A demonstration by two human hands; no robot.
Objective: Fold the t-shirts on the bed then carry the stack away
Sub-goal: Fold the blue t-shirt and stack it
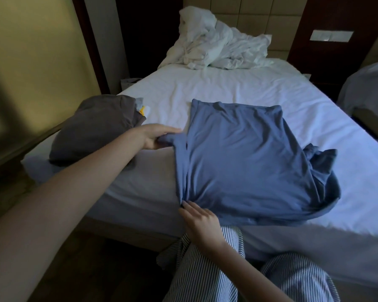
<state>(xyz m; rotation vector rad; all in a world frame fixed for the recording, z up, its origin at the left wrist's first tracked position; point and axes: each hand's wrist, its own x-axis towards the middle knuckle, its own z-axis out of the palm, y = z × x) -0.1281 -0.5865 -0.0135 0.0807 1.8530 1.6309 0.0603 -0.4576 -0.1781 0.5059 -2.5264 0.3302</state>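
Note:
A blue t-shirt (244, 158) lies spread on the near part of the bed (227, 88), its right side bunched up. My left hand (155, 136) pinches the shirt's left sleeve edge at mid height. My right hand (200, 221) grips the shirt's near left corner at the mattress edge. A grey folded garment (96, 127) rests on the bed's near left corner, with a light piece with a yellow patch (142, 108) peeking out behind it.
A crumpled white duvet (216, 44) is heaped at the headboard end. A yellow wall (37, 51) runs along the left. Another covered shape (367, 88) stands at the right edge. My striped trousers (205, 275) are below.

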